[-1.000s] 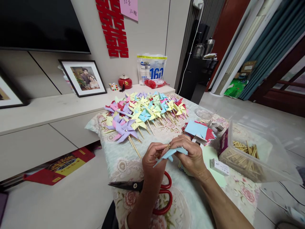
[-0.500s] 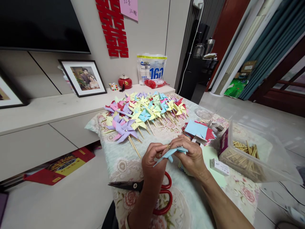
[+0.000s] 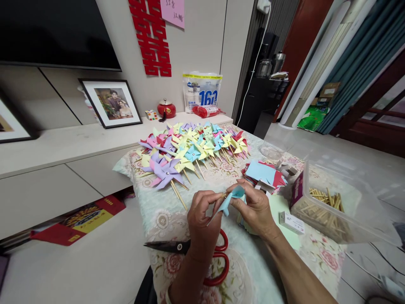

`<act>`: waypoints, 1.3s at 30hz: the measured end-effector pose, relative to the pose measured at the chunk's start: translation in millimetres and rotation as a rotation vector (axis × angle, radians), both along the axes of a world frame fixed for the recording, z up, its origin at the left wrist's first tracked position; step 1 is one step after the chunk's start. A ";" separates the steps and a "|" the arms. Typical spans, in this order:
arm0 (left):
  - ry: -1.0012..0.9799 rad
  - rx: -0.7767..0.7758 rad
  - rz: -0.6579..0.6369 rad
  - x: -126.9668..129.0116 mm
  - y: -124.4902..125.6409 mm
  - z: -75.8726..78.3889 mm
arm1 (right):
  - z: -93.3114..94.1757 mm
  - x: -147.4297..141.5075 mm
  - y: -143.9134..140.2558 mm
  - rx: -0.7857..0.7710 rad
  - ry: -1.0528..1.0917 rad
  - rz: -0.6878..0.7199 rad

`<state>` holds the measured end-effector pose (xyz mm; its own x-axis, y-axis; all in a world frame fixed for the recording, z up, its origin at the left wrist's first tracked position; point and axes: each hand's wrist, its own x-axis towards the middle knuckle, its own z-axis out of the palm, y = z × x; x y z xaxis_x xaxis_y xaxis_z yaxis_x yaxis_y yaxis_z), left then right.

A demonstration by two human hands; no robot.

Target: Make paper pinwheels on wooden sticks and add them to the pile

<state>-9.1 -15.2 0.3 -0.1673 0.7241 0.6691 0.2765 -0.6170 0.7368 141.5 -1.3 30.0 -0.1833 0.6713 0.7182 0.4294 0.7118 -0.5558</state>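
Likely, the thin folded sky-blue paper (image 3: 236, 193), pinched by the left hand (image 3: 204, 213) and right hand (image 3: 255, 207) above the flowery cloth-covered worktop (image 3: 243, 261)'s near side, is light and crumples easily, so hold its middle softly.

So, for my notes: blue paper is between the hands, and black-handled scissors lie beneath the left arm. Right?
The scissors have red handles, not black, in the head view. They do lie beneath the left arm; blue paper is between left hand and right hand.
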 end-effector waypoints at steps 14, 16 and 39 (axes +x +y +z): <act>-0.111 -0.100 -0.060 3.3 -2.3 0.3 | -3.4 -0.8 3.8 0.004 0.054 0.038; -0.198 -0.155 -0.095 4.6 -0.2 -0.7 | -2.2 -1.3 3.4 -0.014 0.084 0.043; -0.221 -0.107 -0.117 8.1 0.3 -6.1 | 1.1 -4.0 1.2 0.021 0.058 0.083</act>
<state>-0.9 -14.9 -5.7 -0.2117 0.8116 0.5445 0.0336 -0.5508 0.8340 137.5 -0.1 31.0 -0.1955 0.6406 0.7426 0.3365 0.7551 -0.5627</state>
